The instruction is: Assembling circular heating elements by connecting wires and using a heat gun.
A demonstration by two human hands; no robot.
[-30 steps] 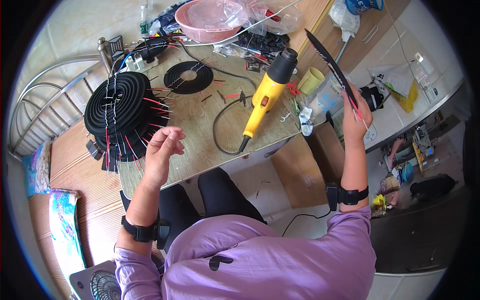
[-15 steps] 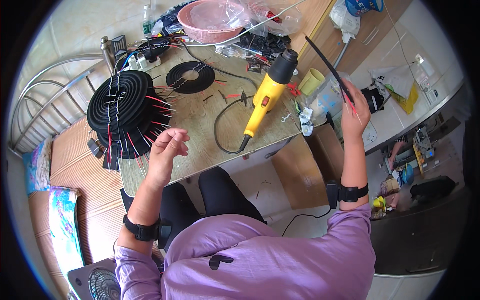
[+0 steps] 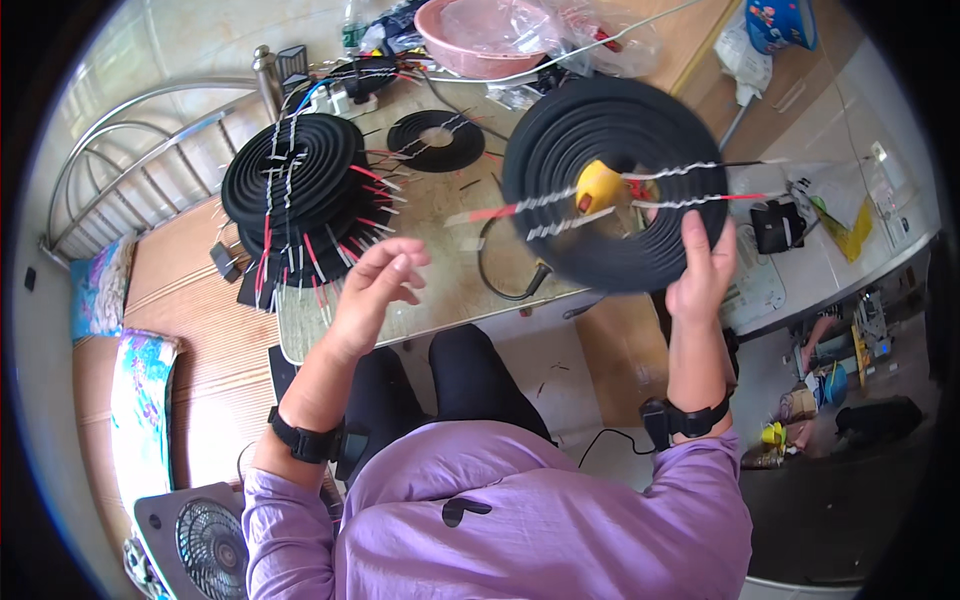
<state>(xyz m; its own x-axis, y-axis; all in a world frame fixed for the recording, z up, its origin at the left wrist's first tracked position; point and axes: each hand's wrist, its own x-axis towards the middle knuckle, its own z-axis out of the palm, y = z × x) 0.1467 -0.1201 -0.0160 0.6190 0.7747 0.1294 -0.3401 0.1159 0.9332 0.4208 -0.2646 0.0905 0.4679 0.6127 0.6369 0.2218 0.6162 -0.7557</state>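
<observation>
My right hand (image 3: 703, 272) grips the edge of a large black ribbed coil disc (image 3: 620, 125), raised above the table's right part with its round face toward me. Red-and-white wires cross the disc and stick out at both sides, blurred by motion. Through its centre hole shows part of a yellow heat gun (image 3: 598, 187); the rest is hidden. My left hand (image 3: 375, 295) hovers over the table's front edge, fingers loosely bent and apart, with nothing in it. Left of it stands a stack of similar black discs (image 3: 292, 185) with many wire ends sticking out.
A thinner black disc (image 3: 465, 145) lies flat behind my left hand on the wooden table (image 3: 440, 290). At the back are a pink basket (image 3: 470, 55) and plastic bags. A metal bed rail (image 3: 140, 115) runs left; a fan (image 3: 205, 545) stands lower left.
The disc in my right hand has turned from edge-on to face-on and swung left, now covering most of the heat gun. My left hand stays empty. The view has shifted slightly.
</observation>
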